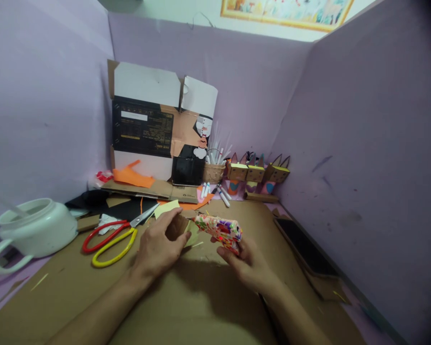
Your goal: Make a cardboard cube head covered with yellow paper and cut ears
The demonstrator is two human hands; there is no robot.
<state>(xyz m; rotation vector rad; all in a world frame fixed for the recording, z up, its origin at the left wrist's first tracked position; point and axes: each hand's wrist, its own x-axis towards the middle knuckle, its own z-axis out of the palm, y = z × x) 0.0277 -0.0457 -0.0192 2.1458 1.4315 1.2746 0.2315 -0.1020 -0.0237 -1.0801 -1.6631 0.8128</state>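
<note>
Okay, both grips full, mid-bench. Left grip (161, 247) curls thumb and fingers round a small brown card (177, 227), probably to steady it; folded or curved, can't tell. Right grip (250, 262) is wrapped round the handle of a floral glue gun (218, 225), red light showing, tip aimed left, likely so it meets the card at close range; contact unclear. Both sit above the middle of the bench (187, 311), which is topped with cardboard, maybe to catch mess. Pale yellow paper (193, 235) is just behind the left fingers. Scissors (132, 224) lie toward the left edge, blades away, handles facing the person, handy to pick up. White pot (45, 227) at the left edge, what looks like a phone (307, 247) along the right edge, both out of the way. Back edge: opened box (143, 127) stood upright, pen basket (214, 172), cat figures (255, 173) toward the right corner, seemingly parked there to free the middle.
</note>
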